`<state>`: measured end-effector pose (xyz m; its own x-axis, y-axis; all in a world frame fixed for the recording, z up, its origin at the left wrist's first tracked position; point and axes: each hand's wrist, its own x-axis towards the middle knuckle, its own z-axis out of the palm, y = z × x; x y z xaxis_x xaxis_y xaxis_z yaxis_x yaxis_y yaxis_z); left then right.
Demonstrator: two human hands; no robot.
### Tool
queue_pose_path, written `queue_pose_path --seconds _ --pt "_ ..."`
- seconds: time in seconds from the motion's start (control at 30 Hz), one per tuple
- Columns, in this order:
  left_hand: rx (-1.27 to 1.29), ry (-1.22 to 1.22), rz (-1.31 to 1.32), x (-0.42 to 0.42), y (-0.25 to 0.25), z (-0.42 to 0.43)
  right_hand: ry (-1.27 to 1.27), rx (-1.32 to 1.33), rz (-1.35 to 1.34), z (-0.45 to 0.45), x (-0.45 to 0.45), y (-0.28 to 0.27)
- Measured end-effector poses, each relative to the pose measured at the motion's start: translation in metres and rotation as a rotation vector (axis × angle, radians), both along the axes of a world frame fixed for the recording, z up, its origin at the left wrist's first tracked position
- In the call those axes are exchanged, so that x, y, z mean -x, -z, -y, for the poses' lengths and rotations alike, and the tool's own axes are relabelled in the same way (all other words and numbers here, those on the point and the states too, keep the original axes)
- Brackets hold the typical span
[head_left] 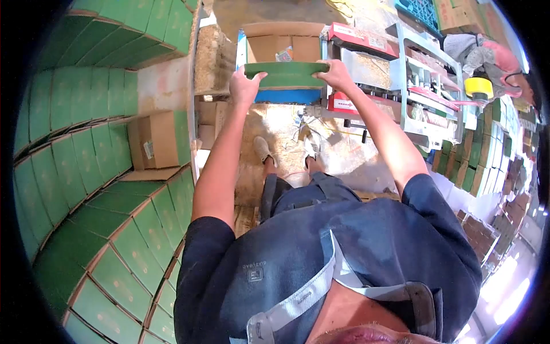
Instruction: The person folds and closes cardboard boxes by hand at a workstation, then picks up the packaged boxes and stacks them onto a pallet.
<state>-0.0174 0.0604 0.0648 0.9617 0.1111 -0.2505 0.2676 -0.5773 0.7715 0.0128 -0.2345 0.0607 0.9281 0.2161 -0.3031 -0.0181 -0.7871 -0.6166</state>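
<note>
An open cardboard carton with a green outer face stands in front of me, beyond my feet. Its brown inside shows, with a small printed packet or label in it. My left hand grips the near left corner, thumb lying on the green panel. At the near right corner, my right hand holds the same panel, its thumb pointing inward. The fingers of both hands are mostly hidden behind the carton. Below the green panel is a blue surface.
To the right stands a machine with a grey metal frame and red side rails. Green cartons are stacked along the left, with one brown-sided carton among them. Another person bends at the far right near a yellow roll.
</note>
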Motion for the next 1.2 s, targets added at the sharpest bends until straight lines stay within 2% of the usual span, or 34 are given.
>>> queue_pose_path --seconds 0.03,0.07,0.13,0.2,0.27,0.33,0.43,0.47,0.5,0.53,0.57,0.63,0.7,0.77,0.83,0.97,1.03,1.07,1.1,1.17,1.2 --pt "-0.179 -0.061 0.136 -0.004 0.010 0.004 0.028 0.125 0.211 -0.006 -0.004 -0.003" --pt "-0.134 -0.148 0.324 -0.002 0.022 0.009 0.096 0.099 0.202 -0.012 -0.013 -0.006" --pt "-0.081 -0.184 0.272 -0.010 0.033 0.013 0.134 0.023 0.518 -0.031 -0.029 -0.035" --pt "-0.026 -0.202 0.163 -0.013 0.042 0.014 -0.015 -0.001 0.908 -0.054 -0.065 -0.063" --pt "0.005 -0.178 0.147 -0.016 0.050 0.007 0.004 0.055 0.766 -0.079 -0.099 -0.053" --pt "0.035 -0.162 0.102 -0.020 0.047 0.008 -0.148 0.246 0.430 -0.106 -0.117 -0.041" --pt "0.021 -0.208 0.070 -0.018 0.036 0.016 -0.306 0.408 0.144 -0.122 -0.097 -0.047" --pt "0.040 -0.215 0.036 -0.018 0.032 0.017 -0.376 0.429 -0.079 -0.120 -0.082 -0.043" --pt "0.044 -0.174 0.141 -0.016 0.026 0.018 -0.393 0.433 0.317 -0.112 -0.042 -0.001" --pt "-0.016 -0.139 0.181 -0.016 0.036 0.016 -0.425 0.488 0.362 -0.104 -0.014 0.002" --pt "-0.074 -0.104 0.225 -0.019 0.045 0.014 -0.411 0.441 0.369 -0.098 0.003 0.003" --pt "-0.033 0.024 0.150 -0.019 0.040 0.011 -0.398 0.400 0.371 -0.094 0.010 0.007" --pt "-0.052 0.058 0.225 -0.023 0.041 0.012 -0.388 0.429 0.411 -0.089 0.009 0.014" --pt "-0.175 0.072 0.153 -0.028 0.046 0.020 -0.400 0.457 0.461 -0.077 0.007 0.019" --pt "-0.214 0.104 0.179 -0.031 0.045 0.043 -0.329 0.484 0.427 -0.064 0.009 0.019" --pt "-0.129 0.181 0.220 -0.040 0.057 0.103 -0.190 0.546 0.480 -0.026 0.027 0.025" --pt "-0.179 0.206 0.207 -0.038 0.052 0.141 -0.215 0.553 0.287 -0.024 0.054 0.015" --pt "-0.189 0.196 0.205 -0.039 0.061 0.155 -0.198 0.504 0.348 -0.024 0.076 0.002" --pt "-0.157 0.194 0.162 -0.036 0.049 0.168 -0.180 0.455 0.408 -0.025 0.100 -0.012" --pt "-0.119 0.238 0.185 -0.037 0.052 0.183 -0.078 0.073 0.333 -0.017 0.141 -0.022" --pt "-0.105 0.248 0.198 -0.038 0.051 0.193 -0.052 0.042 0.238 -0.015 0.160 -0.025"
